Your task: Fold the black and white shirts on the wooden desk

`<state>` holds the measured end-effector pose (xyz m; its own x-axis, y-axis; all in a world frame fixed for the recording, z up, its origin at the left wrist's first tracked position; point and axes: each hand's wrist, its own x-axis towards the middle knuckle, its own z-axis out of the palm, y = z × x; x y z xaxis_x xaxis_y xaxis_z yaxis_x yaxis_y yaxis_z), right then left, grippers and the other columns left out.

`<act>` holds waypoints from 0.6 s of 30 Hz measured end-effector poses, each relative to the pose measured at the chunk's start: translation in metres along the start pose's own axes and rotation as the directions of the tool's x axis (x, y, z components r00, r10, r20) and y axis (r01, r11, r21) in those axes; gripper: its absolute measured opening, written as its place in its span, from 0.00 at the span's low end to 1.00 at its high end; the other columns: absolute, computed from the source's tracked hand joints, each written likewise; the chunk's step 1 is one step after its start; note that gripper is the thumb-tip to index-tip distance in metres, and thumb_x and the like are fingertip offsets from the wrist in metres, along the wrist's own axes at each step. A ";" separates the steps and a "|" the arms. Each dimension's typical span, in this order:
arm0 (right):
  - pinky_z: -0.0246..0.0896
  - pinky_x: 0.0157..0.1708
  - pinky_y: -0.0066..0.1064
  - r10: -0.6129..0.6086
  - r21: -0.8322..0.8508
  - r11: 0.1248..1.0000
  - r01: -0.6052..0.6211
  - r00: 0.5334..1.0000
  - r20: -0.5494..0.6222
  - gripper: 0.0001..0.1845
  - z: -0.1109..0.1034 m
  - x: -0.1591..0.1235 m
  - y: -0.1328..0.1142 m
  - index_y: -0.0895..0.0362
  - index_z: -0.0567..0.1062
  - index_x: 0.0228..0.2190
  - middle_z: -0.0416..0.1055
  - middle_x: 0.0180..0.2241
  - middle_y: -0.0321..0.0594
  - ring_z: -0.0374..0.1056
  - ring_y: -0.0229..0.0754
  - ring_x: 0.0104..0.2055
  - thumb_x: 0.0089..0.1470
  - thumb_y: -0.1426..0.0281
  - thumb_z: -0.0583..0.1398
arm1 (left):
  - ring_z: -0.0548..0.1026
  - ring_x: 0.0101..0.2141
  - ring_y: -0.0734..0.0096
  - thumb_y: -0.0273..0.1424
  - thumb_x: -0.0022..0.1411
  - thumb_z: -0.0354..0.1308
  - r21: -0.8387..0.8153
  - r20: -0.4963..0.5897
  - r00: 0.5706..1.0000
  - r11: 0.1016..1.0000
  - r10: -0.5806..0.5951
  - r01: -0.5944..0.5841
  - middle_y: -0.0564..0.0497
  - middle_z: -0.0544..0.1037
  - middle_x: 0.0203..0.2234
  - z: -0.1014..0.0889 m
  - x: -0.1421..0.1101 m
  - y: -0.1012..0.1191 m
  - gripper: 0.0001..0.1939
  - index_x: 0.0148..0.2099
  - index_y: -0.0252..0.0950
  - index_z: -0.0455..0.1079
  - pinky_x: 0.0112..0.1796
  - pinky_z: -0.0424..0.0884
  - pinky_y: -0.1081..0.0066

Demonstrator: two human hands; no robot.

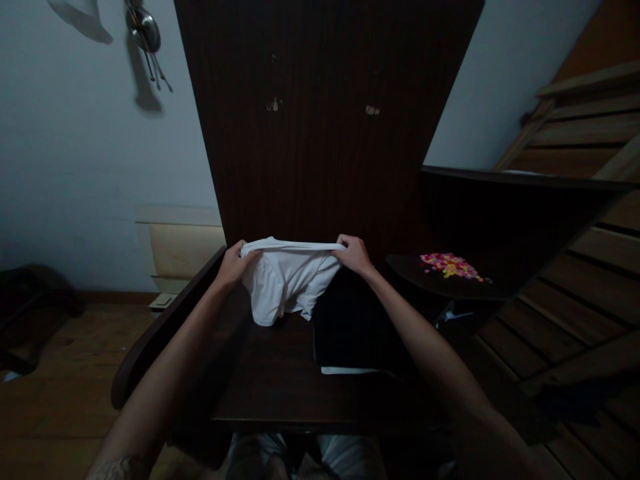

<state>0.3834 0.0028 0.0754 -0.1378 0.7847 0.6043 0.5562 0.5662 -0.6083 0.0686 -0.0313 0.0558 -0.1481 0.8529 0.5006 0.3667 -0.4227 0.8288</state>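
A white T-shirt (287,283) is stretched between my two hands above the dark wooden desk (265,380). Its upper edge is pulled nearly straight, and the rest hangs below in loose folds, with a sleeve-like part at the lower left. My left hand (239,262) is closed on the left end of that edge. At the right end, my right hand (354,253) pinches the cloth between thumb and fingers. Right of the shirt lies a black, flat-looking item (357,320), too dark to make out. A thin white edge (350,370) shows beneath it.
A tall dark panel (320,147) rises behind the desk. On the right, a dark shelf (407,267) bears a heap of small pink and yellow pieces (453,265). A raised side edge (165,333) borders the desk's left. Slatted wood (565,287) stands at far right.
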 end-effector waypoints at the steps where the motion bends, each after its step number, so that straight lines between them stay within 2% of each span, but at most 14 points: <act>1: 0.49 0.27 0.27 -0.003 -0.030 1.000 0.002 0.999 -0.033 0.10 -0.003 0.002 0.002 0.55 0.63 0.17 0.60 0.21 0.31 0.57 0.36 0.27 0.40 0.66 0.59 | 0.61 0.23 0.75 0.43 0.48 0.63 -0.063 -0.004 1.000 0.998 -0.022 0.022 0.58 0.63 0.19 0.001 0.001 0.004 0.17 0.26 0.37 0.61 0.24 0.56 0.77; 4: 0.54 0.30 0.28 0.074 -0.089 0.992 -0.088 0.986 -0.150 0.14 -0.004 0.006 0.005 0.54 0.63 0.18 0.63 0.22 0.34 0.61 0.38 0.29 0.40 0.63 0.64 | 0.64 0.23 0.76 0.43 0.50 0.63 -0.257 0.066 0.994 0.961 -0.085 0.100 0.58 0.65 0.22 0.013 -0.004 0.023 0.18 0.29 0.37 0.61 0.24 0.58 0.77; 5: 0.56 0.29 0.28 0.139 -0.066 0.987 -0.149 0.981 -0.139 0.17 -0.002 0.005 0.006 0.54 0.62 0.17 0.63 0.21 0.35 0.61 0.39 0.28 0.41 0.61 0.64 | 0.64 0.24 0.76 0.43 0.50 0.63 -0.309 0.104 0.989 0.942 -0.101 0.128 0.57 0.65 0.22 0.019 -0.008 0.030 0.18 0.30 0.37 0.61 0.24 0.59 0.77; 6: 0.57 0.28 0.29 0.213 -0.007 0.977 -0.214 0.975 -0.064 0.20 0.001 0.003 0.005 0.54 0.62 0.16 0.62 0.19 0.35 0.62 0.39 0.27 0.43 0.57 0.64 | 0.65 0.24 0.76 0.43 0.50 0.63 -0.349 0.145 0.983 0.924 -0.110 0.155 0.57 0.66 0.23 0.027 -0.012 0.037 0.18 0.31 0.37 0.61 0.25 0.60 0.77; 7: 0.58 0.27 0.29 0.275 0.082 0.956 -0.281 0.958 0.082 0.23 0.004 -0.001 0.003 0.54 0.62 0.16 0.62 0.18 0.35 0.63 0.39 0.25 0.45 0.53 0.63 | 0.66 0.25 0.75 0.43 0.51 0.63 -0.375 0.188 0.976 0.911 -0.109 0.174 0.56 0.66 0.24 0.035 -0.017 0.044 0.17 0.32 0.36 0.62 0.25 0.61 0.76; 8: 0.60 0.27 0.30 0.294 0.187 0.918 -0.350 0.916 0.271 0.24 0.008 -0.006 0.000 0.55 0.64 0.16 0.63 0.17 0.36 0.64 0.40 0.25 0.47 0.49 0.62 | 0.66 0.26 0.75 0.43 0.51 0.63 -0.393 0.223 0.970 0.901 -0.099 0.182 0.56 0.67 0.24 0.044 -0.022 0.050 0.17 0.32 0.36 0.62 0.26 0.61 0.76; 9: 0.63 0.27 0.31 0.262 0.290 0.861 -0.419 0.852 0.453 0.26 0.012 -0.012 -0.004 0.55 0.67 0.18 0.66 0.18 0.37 0.66 0.40 0.25 0.48 0.46 0.61 | 0.66 0.26 0.75 0.43 0.51 0.63 -0.408 0.254 0.964 0.894 -0.085 0.186 0.56 0.67 0.25 0.052 -0.026 0.055 0.17 0.32 0.36 0.62 0.27 0.62 0.76; 10: 0.65 0.28 0.33 0.194 0.380 0.793 -0.476 0.789 0.583 0.27 0.016 -0.019 -0.007 0.56 0.70 0.22 0.69 0.21 0.39 0.68 0.41 0.26 0.48 0.45 0.60 | 0.66 0.26 0.75 0.42 0.51 0.63 -0.422 0.281 0.957 0.886 -0.072 0.191 0.56 0.67 0.25 0.060 -0.029 0.058 0.17 0.32 0.36 0.62 0.27 0.62 0.76; 11: 0.67 0.30 0.34 0.120 0.452 0.731 -0.511 0.748 0.653 0.27 0.020 -0.025 -0.011 0.57 0.73 0.26 0.72 0.25 0.41 0.70 0.42 0.29 0.47 0.44 0.61 | 0.66 0.26 0.75 0.42 0.51 0.63 -0.441 0.307 0.950 0.875 -0.062 0.200 0.56 0.67 0.24 0.067 -0.032 0.060 0.17 0.31 0.36 0.62 0.28 0.63 0.76; 12: 0.68 0.32 0.35 0.065 0.507 0.689 -0.519 0.740 0.669 0.27 0.024 -0.031 -0.014 0.57 0.75 0.31 0.74 0.29 0.42 0.71 0.43 0.32 0.47 0.45 0.62 | 0.67 0.26 0.75 0.42 0.52 0.63 -0.463 0.339 0.939 0.859 -0.055 0.217 0.56 0.67 0.24 0.073 -0.033 0.060 0.17 0.31 0.36 0.62 0.28 0.63 0.76; 13: 0.68 0.34 0.35 0.037 0.546 0.673 -0.498 0.761 0.648 0.26 0.027 -0.036 -0.015 0.57 0.75 0.35 0.75 0.33 0.42 0.71 0.43 0.35 0.45 0.47 0.64 | 0.68 0.27 0.74 0.42 0.53 0.62 -0.486 0.373 0.927 0.842 -0.046 0.237 0.56 0.68 0.24 0.079 -0.034 0.059 0.16 0.31 0.36 0.63 0.29 0.64 0.75; 15: 0.67 0.37 0.34 0.042 0.557 0.720 -0.414 0.827 0.560 0.27 0.031 -0.041 -0.015 0.56 0.75 0.40 0.75 0.36 0.40 0.70 0.43 0.37 0.40 0.55 0.69 | 0.70 0.29 0.72 0.41 0.54 0.60 -0.511 0.425 0.905 0.821 -0.015 0.254 0.53 0.71 0.25 0.085 -0.032 0.053 0.14 0.31 0.36 0.66 0.31 0.67 0.73; 18: 0.65 0.39 0.34 0.059 0.451 0.843 -0.294 0.883 0.465 0.22 0.028 -0.037 -0.008 0.59 0.77 0.34 0.75 0.33 0.38 0.69 0.43 0.36 0.33 0.64 0.72 | 0.74 0.31 0.67 0.38 0.54 0.57 -0.459 0.434 0.901 0.866 0.021 0.201 0.49 0.76 0.27 0.086 -0.027 0.037 0.12 0.29 0.34 0.72 0.35 0.69 0.69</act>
<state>0.3611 -0.0241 0.0439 -0.4705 0.8437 0.2585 0.1393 0.3603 -0.9224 0.1650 -0.0436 0.0517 0.2734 0.8921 0.3598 -0.1334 -0.3353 0.9326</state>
